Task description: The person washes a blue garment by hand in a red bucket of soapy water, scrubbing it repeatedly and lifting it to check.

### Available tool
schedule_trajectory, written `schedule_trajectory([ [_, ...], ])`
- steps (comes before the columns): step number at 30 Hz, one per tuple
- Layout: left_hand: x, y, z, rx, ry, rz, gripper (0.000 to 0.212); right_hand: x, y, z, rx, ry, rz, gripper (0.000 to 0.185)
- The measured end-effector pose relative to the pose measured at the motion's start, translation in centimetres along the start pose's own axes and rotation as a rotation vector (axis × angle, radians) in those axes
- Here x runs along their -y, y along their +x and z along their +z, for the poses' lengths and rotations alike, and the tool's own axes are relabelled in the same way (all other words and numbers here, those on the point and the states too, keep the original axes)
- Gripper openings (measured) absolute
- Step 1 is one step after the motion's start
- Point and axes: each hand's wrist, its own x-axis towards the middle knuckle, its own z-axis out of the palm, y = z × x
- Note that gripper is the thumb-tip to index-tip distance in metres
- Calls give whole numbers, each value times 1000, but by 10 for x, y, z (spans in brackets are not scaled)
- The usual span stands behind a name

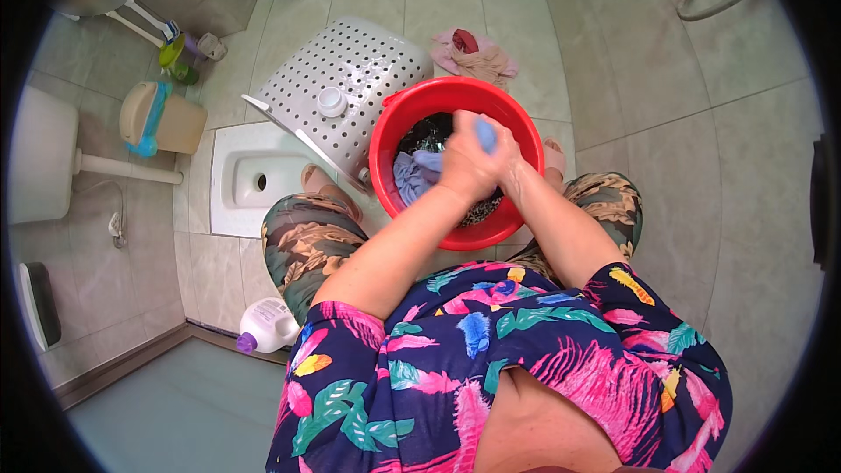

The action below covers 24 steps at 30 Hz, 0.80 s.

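Note:
A red plastic tub [453, 240] stands between my feet with wet clothes inside. My left hand [466, 157] and my right hand [509, 151] are pressed together above it, both closed on a light blue cloth [485, 136]. The cloth is blurred, and part of it hangs down on the left side of my hands. More blue cloth [409, 179] lies against the tub's left wall. Dark cloth [430, 131] lies at the back, and a black-and-white patterned cloth [483, 211] shows below my wrists.
A perforated grey basket [368, 79] lies overturned behind the tub, a white cap [332, 102] on it. Pink and beige cloths [483, 62] lie on the floor. A squat toilet [246, 203], a lidded bin [177, 121] and a detergent bottle [268, 325] are at the left.

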Motion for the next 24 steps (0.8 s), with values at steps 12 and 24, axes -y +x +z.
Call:
schedule_trajectory([
  [12,33,8,-11,-58,368,161,26,-33,-18,64,-519,-73,-86,23],
  [24,111,38,-34,149,161,-501,66,3,-26,70,-164,60,104,28],
])
